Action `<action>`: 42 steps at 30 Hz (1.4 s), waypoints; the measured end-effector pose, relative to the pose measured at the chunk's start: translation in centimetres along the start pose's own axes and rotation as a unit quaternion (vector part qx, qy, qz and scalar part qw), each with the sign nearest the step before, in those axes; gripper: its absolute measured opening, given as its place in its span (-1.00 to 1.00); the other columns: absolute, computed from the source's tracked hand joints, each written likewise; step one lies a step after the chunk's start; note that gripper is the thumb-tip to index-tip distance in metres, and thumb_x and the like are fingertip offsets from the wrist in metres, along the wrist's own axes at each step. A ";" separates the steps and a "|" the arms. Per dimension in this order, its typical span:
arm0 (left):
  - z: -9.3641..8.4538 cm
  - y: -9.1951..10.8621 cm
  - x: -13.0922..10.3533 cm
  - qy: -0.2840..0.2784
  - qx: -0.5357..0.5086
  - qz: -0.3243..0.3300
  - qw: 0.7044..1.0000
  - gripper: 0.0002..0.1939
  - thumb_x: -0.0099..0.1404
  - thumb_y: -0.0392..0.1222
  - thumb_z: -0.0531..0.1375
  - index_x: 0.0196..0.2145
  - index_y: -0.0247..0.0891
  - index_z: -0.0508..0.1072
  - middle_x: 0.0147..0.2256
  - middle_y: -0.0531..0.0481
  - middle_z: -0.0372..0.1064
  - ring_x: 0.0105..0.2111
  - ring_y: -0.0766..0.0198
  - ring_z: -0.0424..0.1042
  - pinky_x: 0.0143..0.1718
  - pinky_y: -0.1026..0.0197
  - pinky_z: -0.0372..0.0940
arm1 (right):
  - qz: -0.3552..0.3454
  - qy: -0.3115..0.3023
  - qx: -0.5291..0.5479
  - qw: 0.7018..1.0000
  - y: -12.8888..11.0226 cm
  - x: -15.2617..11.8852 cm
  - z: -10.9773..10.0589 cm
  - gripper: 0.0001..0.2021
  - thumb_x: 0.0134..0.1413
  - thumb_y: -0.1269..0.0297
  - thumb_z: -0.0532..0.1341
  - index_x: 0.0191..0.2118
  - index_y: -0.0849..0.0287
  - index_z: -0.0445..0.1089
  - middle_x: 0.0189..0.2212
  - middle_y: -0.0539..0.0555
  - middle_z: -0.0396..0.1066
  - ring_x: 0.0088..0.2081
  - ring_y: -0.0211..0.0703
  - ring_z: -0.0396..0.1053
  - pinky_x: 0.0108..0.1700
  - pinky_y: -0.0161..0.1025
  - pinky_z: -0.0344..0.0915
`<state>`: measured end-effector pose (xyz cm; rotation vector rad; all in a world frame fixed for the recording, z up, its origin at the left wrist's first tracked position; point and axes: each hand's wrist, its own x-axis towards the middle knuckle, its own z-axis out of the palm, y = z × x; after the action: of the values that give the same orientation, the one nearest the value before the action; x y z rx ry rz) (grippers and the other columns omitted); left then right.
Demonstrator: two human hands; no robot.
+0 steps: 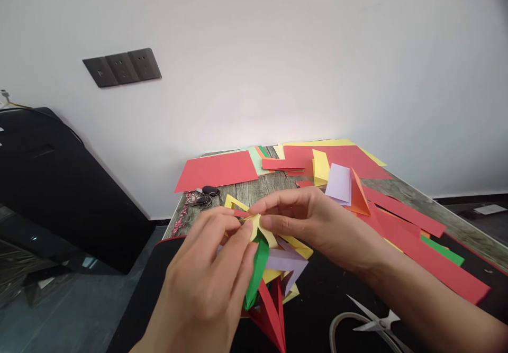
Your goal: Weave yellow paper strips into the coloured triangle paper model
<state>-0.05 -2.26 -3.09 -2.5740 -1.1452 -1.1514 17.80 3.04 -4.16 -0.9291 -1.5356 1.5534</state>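
Head view showed both bare hands drawn together over a black, red-edged mat (313, 302) that covered the near part of a grey wood-grain table (254, 188). Between them was a many-coloured folded-paper piece (282, 260) with yellow, lilac, green and red points, held above the middle of the mat; whether its lowest points touched the mat could not be told. The left hand (210, 268) was closed on its left side, beside the green flap. The right hand (307, 215) held its pale-yellow top in a narrow pinch of thumb and fingers.

Metal scissors (381, 324) lay with blades parted on the mat, below the right forearm. Dark keys (204, 197) rested near the table's left edge, just below a flat red paper sheet (218, 170) at the far-left corner. Toward the right edge, a folded lilac paper (338, 183) stood beside a folded orange paper (359, 194), with long red paper strips (428, 258) nearer the viewer.
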 end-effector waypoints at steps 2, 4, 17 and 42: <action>0.0 0.1 0.0 -0.002 0.034 0.011 0.999 -0.79 0.38 -0.43 0.00 -0.19 -0.34 0.42 -0.33 -0.10 0.34 -0.25 0.19 0.44 -0.20 0.10 0.50 | 0.013 -0.004 0.018 1.000 0.2 0.1 -0.2 -0.86 0.02 0.26 0.33 -0.26 0.13 0.53 -0.51 -0.04 0.38 -0.51 -0.36 0.25 -0.47 -0.35 0.20; 0.0 0.2 0.0 0.000 0.044 0.016 0.999 -0.80 0.38 -0.43 0.00 -0.21 -0.35 0.42 -0.34 -0.08 0.31 -0.28 0.21 0.42 -0.21 0.09 0.49 | 0.017 -0.013 0.036 0.999 0.3 0.2 -0.4 -0.87 0.01 0.26 0.35 -0.28 0.13 0.55 -0.46 0.00 0.45 -0.45 -0.32 0.32 -0.43 -0.34 0.23; 0.5 0.3 -0.5 0.018 0.025 -0.016 0.999 -0.85 0.34 -0.42 0.07 -0.26 -0.29 0.42 -0.32 -0.02 0.28 -0.34 0.28 0.36 -0.31 0.19 0.45 | 0.032 -0.026 0.071 0.997 0.5 0.6 -0.8 -0.81 -0.15 0.22 0.45 -0.34 0.14 0.61 -0.47 0.04 0.53 -0.45 -0.30 0.37 -0.40 -0.33 0.25; 0.3 0.9 -0.7 -0.002 -0.003 -0.059 0.998 -0.80 0.33 -0.43 0.06 -0.20 -0.25 0.42 -0.30 -0.03 0.31 -0.32 0.27 0.41 -0.34 0.22 0.47 | 0.046 0.018 -0.056 0.997 -0.5 -0.1 0.4 -0.90 -0.03 0.26 0.25 -0.35 0.13 0.46 -0.59 -0.08 0.26 -0.56 -0.35 0.12 -0.52 -0.33 0.04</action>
<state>0.42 -3.23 -3.61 -2.5463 -1.3114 -1.1746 17.48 2.79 -3.63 -1.0983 -1.5880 1.5181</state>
